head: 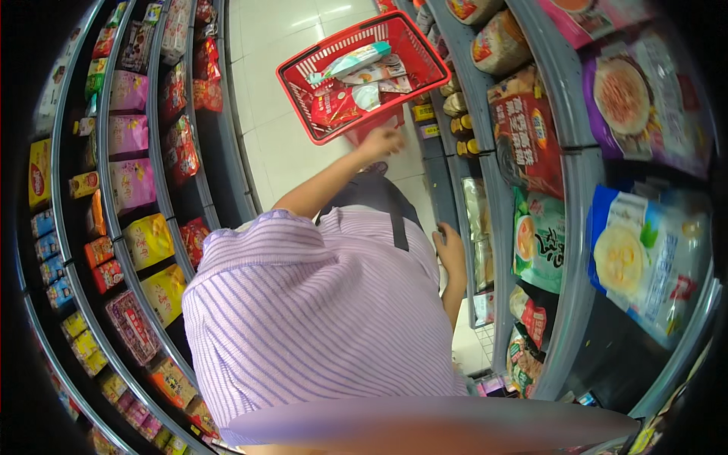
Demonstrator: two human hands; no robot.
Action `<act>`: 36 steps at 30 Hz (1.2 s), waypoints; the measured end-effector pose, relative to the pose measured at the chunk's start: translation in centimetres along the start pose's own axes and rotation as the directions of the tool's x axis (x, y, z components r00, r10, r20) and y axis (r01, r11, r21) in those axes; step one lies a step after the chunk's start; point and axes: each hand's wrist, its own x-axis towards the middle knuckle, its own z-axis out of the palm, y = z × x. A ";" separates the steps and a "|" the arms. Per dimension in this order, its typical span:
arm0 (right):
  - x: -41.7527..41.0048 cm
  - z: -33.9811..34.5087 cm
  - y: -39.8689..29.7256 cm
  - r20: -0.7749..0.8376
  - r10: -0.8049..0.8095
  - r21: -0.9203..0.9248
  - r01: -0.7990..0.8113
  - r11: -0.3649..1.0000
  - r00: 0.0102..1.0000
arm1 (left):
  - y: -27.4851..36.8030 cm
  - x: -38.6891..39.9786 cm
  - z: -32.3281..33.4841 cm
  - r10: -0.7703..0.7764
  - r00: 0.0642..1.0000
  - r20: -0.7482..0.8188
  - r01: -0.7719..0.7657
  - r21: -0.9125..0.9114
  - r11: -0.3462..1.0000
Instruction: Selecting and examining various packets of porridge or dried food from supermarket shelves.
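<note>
A red plastic shopping basket (310, 133) with a black inner rim stands ahead of me in the aisle. Inside are a teal and white packet (358, 60), a red packet (338, 108) and several other packets. My left hand (382, 143) is just below the basket's near edge, its fingers loosely spread and slightly blurred, with nothing seen in it. My right hand (449, 244) hangs low at my right side, close to the shelving. A small dark shape shows at its fingertips; whether it is held is unclear.
Curved-looking shelves (156, 142) with pink, yellow and red snack packs line my left. On my right, grey shelves (580, 187) carry a green bag (537, 239), a dark red bag (529, 139) and a blue and clear bag (642, 256). Pale floor tiles (267, 102) run between them.
</note>
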 end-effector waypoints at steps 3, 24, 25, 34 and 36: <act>1.1 0.0 -0.4 -0.037 0.034 -0.062 -0.036 0.997 0.999 | -4.7 5.0 -7.0 -0.561 0.792 -0.241 0.159 -0.806 0.570; 2.9 3.9 -0.8 0.048 0.068 0.084 -0.072 0.994 0.997 | -15.1 10.9 -14.5 -0.483 0.736 -0.474 -0.170 -0.820 0.546; 2.5 3.8 -0.8 0.037 0.098 0.065 -0.101 0.993 0.994 | -12.0 11.3 -13.5 -0.687 0.625 -0.370 -0.306 -0.926 0.220; 0.6 2.4 -0.3 0.050 0.047 0.029 -0.048 0.998 0.998 | -3.3 7.7 -13.0 -0.505 0.526 -0.684 -0.348 -0.715 0.607; 0.1 2.0 -0.1 0.029 0.038 0.030 -0.039 0.999 0.999 | 0.4 4.7 -10.9 -0.312 0.547 -0.777 -0.385 -0.564 0.731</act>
